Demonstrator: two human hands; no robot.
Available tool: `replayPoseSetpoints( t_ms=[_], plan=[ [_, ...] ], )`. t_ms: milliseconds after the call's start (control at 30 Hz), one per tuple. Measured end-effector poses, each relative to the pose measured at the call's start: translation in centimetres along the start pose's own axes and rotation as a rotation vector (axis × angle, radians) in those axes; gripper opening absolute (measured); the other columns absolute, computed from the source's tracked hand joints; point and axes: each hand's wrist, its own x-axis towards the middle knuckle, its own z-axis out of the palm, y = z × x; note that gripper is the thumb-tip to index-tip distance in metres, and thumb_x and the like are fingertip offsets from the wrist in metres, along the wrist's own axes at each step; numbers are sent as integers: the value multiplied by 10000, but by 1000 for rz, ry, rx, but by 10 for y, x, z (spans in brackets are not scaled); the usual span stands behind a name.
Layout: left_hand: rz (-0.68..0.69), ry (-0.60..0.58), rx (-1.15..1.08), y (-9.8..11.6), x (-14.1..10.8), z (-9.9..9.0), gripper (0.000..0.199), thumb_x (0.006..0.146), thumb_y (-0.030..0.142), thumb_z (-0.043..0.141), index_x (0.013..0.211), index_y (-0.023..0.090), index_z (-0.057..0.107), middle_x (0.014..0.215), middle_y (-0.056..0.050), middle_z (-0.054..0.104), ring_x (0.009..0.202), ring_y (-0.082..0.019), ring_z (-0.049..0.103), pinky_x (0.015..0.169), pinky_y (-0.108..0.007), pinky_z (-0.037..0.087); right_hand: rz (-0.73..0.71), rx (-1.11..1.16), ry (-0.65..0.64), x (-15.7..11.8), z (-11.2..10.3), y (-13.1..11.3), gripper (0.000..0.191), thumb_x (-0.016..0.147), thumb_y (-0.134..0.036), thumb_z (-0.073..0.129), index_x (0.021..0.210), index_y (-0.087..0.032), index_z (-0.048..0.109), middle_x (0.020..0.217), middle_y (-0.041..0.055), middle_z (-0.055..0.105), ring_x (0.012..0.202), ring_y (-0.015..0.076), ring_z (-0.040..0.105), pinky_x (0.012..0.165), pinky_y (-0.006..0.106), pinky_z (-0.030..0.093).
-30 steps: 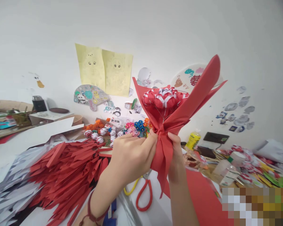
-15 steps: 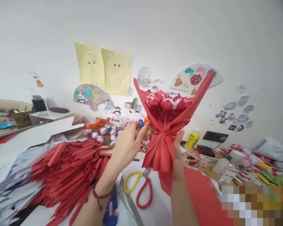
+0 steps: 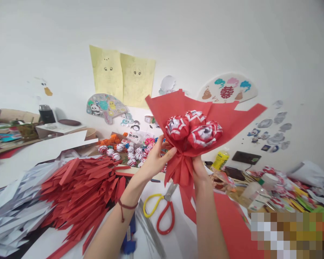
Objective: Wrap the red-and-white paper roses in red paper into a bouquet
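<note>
A bouquet of red-and-white paper flowers (image 3: 205, 136) in a red paper wrapper (image 3: 229, 126) is held up over the table, its flowers tipped toward me. My right hand (image 3: 201, 171) grips its gathered neck from the right, fingers largely hidden behind the paper. On the left side, my left hand (image 3: 159, 158) has its thumb and curved fingers at the wrapper's edge; some fingertips are hidden. Below the bouquet lie scissors (image 3: 167, 212) with one yellow and one red handle, beside a bundle of thin wires (image 3: 151, 230).
Red paper strips (image 3: 83, 190) and white paper strips (image 3: 13, 205) are heaped at left. Several finished paper flowers (image 3: 135, 154) lie behind my left hand. A red sheet (image 3: 229, 223) lies at right, near a yellow-labelled bottle (image 3: 220, 160). A blue tool (image 3: 129, 239) sits by my left forearm.
The bouquet has tilted toward me, so the flower tops now face me and the wrapper looks wider. My left hand has come in from beside it to the wrapper's left edge.
</note>
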Motion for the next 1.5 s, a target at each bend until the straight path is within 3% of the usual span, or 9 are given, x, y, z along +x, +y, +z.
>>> replayPoseSetpoints(
  t_ms=[167,333,467,600,767,967,1267,1367,1500],
  plan=[
    [-8,70,-54,-21,4,3,458,922,463,576,1282,219,432,1268,-115,639,1127,-210,623,930,-329,495,3,-53,-18,12,-3,-2,389,768,-500,729,1081,-273,687,1168,0,722,1182,225,629,996,368,537],
    [-57,286,-84,-44,9,10,513,870,468,648,1271,236,428,1139,-86,680,911,-176,673,825,-305,513,-70,-98,-60,15,5,-3,373,858,-444,657,1192,-279,651,1277,4,672,1201,226,612,1057,399,486],
    [-118,395,-130,-56,10,16,487,834,491,680,1193,232,477,1048,-63,702,851,-168,679,767,-281,520,50,-76,-93,14,6,-4,436,854,-555,634,1167,-255,672,1222,31,699,1179,234,626,1028,401,506],
    [-174,390,-330,-52,11,14,527,769,512,739,1146,228,504,971,-45,715,833,-171,688,775,-290,533,163,-54,-143,11,-1,-5,557,799,-634,658,1174,-223,664,1167,75,717,1160,240,636,985,392,532],
    [-334,426,-458,-37,10,5,574,746,483,775,1180,203,525,945,-54,732,756,-154,689,766,-292,541,197,-109,-318,4,-4,-11,672,768,-401,786,1371,-287,510,1296,63,651,1182,212,626,966,353,542],
    [-309,435,-475,-36,10,3,579,800,454,738,1275,213,512,1070,-83,730,875,-179,707,805,-295,533,264,-208,-302,2,1,-14,838,730,-269,817,1447,-357,394,1366,33,603,1202,205,620,934,336,566],
    [-134,250,-148,-47,13,-7,452,900,457,579,1287,224,565,1131,-85,725,897,-209,702,751,-301,541,208,-202,-277,6,-1,-5,736,755,-250,795,1396,-349,446,1340,26,624,1120,218,666,910,358,582],
    [-88,377,105,-44,13,-16,379,855,224,579,1232,206,612,1119,-84,724,896,-191,684,774,-295,522,198,-167,-263,7,-5,-5,741,766,-256,786,1406,-368,429,1302,21,649,1072,220,686,859,354,595],
    [22,546,265,-29,8,-27,479,655,5,452,1036,192,674,656,19,677,620,-135,613,659,-238,475,148,-102,-225,8,-5,-8,758,762,-234,784,1416,-361,423,1304,16,649,1092,205,679,941,356,567]
  ],
)
